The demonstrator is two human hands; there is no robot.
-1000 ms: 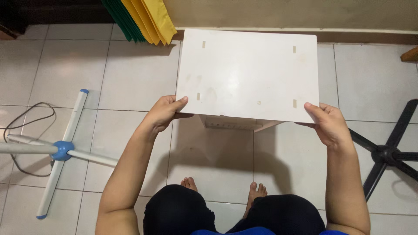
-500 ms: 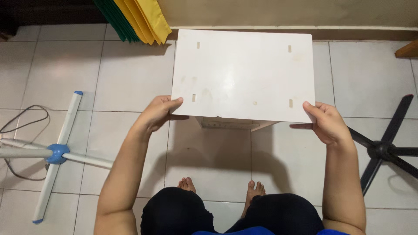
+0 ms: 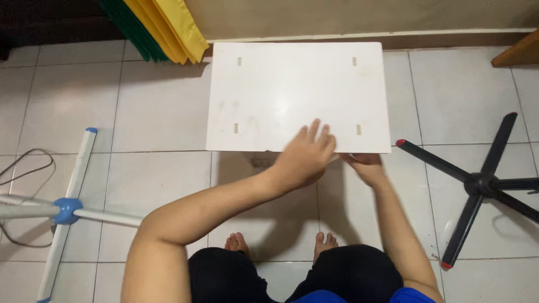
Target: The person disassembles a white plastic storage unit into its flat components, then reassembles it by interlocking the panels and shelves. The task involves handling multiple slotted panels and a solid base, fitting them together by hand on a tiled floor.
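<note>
A small white table (image 3: 281, 84) with a rectangular top and four small slots stands on the tiled floor in front of me. My left hand (image 3: 306, 156) lies flat on the top near its front edge, fingers slightly apart, and holds nothing. My right hand (image 3: 366, 167) reaches under the front edge just to the right of it. Its fingers are hidden beneath the top, so its grip does not show. My bare feet (image 3: 281, 242) rest on the floor below the table's shadow.
A black five-armed chair base (image 3: 483, 182) lies to the right. At the left lies a white and blue fan stand (image 3: 67, 210) with a cable (image 3: 25, 168). Green and yellow folded sheets (image 3: 163, 28) lean at the back wall. A wooden corner (image 3: 519, 55) shows at top right.
Both hands left the table's side edges. The left hand moved right onto the top near the front edge. The right hand moved left and went under that edge.
</note>
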